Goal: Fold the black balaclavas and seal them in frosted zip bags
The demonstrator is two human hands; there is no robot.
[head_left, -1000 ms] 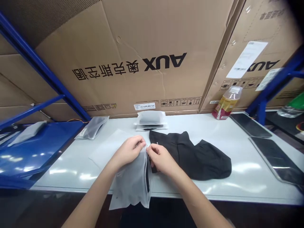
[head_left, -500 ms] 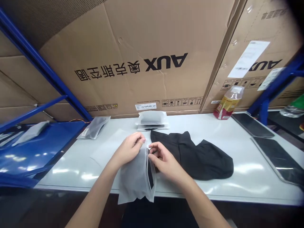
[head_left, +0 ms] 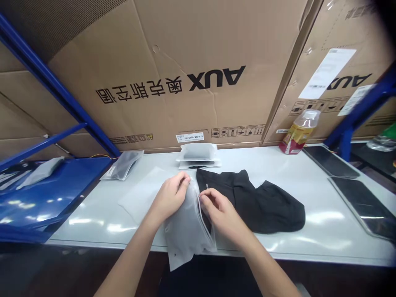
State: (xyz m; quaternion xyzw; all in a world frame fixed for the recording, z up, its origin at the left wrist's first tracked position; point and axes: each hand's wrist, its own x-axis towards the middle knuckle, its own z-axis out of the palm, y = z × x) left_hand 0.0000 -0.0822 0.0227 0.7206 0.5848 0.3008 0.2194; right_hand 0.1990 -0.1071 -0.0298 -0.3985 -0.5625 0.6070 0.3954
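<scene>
Left hand (head_left: 170,196) pinches the bag (head_left: 187,229) near twelve o'clock, right hand (head_left: 221,210) its two o'clock edge, seemingly to steady it; it overhangs the surface (head_left: 102,206) at six; garment (head_left: 256,206) lies at three, presumably within reach.

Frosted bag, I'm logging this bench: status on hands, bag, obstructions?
Left hand pinches frosted bag near its top; right hand at its parted edge. Dark material shows between its layers. Black garment beside right hand, apparently not blocking.
</scene>
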